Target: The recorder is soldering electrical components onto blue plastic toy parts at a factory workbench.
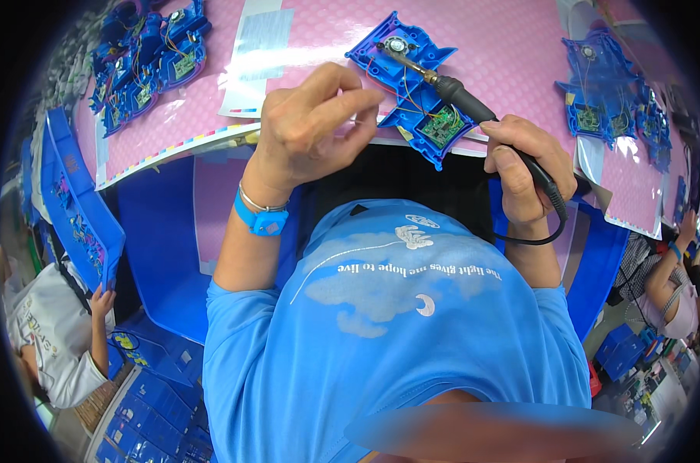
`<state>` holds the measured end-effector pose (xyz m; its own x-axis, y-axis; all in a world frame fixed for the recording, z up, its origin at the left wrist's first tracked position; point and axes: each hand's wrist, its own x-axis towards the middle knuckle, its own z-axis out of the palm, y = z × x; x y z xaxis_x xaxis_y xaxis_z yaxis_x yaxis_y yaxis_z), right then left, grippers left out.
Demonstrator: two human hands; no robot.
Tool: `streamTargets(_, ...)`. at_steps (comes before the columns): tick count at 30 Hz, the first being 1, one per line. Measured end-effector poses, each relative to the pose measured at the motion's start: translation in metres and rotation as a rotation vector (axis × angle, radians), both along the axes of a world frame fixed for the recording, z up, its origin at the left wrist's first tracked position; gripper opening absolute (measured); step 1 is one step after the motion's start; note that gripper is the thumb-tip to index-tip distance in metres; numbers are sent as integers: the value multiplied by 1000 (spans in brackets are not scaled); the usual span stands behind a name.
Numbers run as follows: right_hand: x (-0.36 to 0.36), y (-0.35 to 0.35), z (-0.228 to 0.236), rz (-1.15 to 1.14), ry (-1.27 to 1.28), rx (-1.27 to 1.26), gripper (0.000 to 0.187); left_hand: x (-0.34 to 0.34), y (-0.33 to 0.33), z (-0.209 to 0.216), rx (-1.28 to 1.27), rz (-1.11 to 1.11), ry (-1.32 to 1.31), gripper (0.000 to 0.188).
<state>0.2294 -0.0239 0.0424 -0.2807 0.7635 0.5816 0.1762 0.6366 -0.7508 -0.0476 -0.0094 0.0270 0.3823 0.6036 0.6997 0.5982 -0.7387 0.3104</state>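
Right hand (531, 166): fingers wrapped round soldering iron (466, 99), tip by round part in blue shell (388, 71) at pink bench (512, 69) edge. Left hand (304, 127): fingers curled near shell, can't tell if gripping. Blue shirt (412, 363): white lettering, upside down.

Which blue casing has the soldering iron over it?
The middle casing: the soldering iron in the right hand crosses it. The left casings and right casings lie apart from the iron.

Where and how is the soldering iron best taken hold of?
Probably by its thick dark handle, coming from the lower right, where the right hand holds it; the bare metal shaft points up-left, away from that side.
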Motion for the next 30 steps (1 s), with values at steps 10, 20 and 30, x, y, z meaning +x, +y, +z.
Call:
streamTargets(10,6,-2,4,5,73,-16,21,3,-4,-1,91,0,192,25)
streamTargets(20,5,2,1,21,51,-12,21,14,17,-7,143,39,212,24)
streamTargets(30,7,5,-2,1,18,-6,20,16,22,-11,85,17,169,28)
